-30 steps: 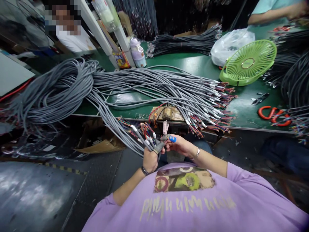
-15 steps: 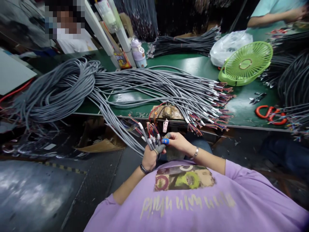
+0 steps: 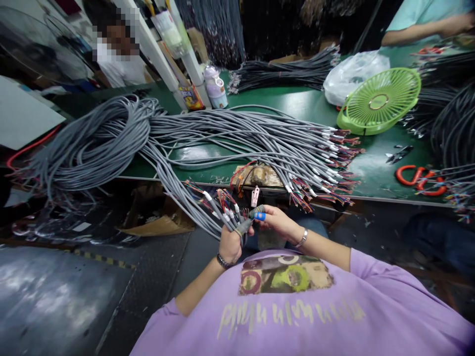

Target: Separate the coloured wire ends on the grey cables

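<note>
My left hand [image 3: 230, 241] is wrapped round a bunch of grey cables [image 3: 208, 223] just below their stripped ends. White sleeves [image 3: 227, 216] and thin coloured wires [image 3: 224, 198] stick out past the fist. With finger covers on and a blue band round one digit, my right hand [image 3: 273, 220] pinches at the wire ends beside the left thumb. Its fingertips look closed on thin wires, though the exact strands are too small to make out. From the held bunch the cables run up left to a large coil [image 3: 100, 138] on the green table.
More grey cables [image 3: 237, 123] lie across the table, wire ends to the right. A brownish block with a pink clip [image 3: 255, 196] sits at the front edge. Rightward are a green fan [image 3: 378, 101], cutters [image 3: 400, 154] and orange-handled scissors [image 3: 420, 180]. Two people are across the table.
The view has shifted slightly. My right fingers have moved a little at the wire ends, and the wires in the bunch lean further left. The left hand keeps its grip.
</note>
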`<state>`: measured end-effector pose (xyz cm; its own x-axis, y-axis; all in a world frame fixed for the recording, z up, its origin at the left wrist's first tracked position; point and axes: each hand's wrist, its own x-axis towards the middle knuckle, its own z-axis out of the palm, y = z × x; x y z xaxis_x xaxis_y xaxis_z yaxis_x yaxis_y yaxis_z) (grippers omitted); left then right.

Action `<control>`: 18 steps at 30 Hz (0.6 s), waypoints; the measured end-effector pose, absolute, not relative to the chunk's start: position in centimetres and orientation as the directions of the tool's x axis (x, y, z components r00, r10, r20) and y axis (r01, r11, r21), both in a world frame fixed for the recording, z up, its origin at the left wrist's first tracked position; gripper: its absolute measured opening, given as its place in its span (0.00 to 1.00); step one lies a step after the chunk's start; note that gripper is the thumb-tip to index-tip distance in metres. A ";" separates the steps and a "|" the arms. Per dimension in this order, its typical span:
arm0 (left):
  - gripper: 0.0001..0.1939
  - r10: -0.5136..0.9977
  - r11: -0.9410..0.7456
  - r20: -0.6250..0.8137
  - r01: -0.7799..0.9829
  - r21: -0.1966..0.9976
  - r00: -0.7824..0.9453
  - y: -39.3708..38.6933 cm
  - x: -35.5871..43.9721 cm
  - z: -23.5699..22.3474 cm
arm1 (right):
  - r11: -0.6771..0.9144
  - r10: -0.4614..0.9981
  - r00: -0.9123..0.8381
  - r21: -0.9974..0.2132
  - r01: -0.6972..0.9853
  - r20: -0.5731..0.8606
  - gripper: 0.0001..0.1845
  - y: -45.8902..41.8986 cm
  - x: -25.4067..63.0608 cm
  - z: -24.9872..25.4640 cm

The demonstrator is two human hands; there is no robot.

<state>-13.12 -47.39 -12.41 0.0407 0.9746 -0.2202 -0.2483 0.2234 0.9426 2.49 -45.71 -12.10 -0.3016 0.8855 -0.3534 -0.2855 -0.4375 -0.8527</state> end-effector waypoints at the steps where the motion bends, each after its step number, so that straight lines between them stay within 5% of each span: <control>1: 0.13 0.973 0.231 -0.227 -0.235 0.944 0.046 -47.4 -13.1 -12.3 | -0.430 0.888 -0.302 -0.857 -0.285 -0.346 0.22 -45.6 2.4 -12.0; 18: 0.12 0.978 0.205 -0.205 -0.232 0.951 0.027 -47.3 -13.0 -12.9 | -0.416 0.909 -0.155 -0.853 -0.316 -0.387 0.19 -45.8 1.0 -12.0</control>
<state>-13.05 -47.29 -12.91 0.0266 0.9785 -0.2046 -0.2323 0.2051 0.9508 0.98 -45.81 -11.99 -0.1547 0.9092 -0.3865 -0.3156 -0.4163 -0.8527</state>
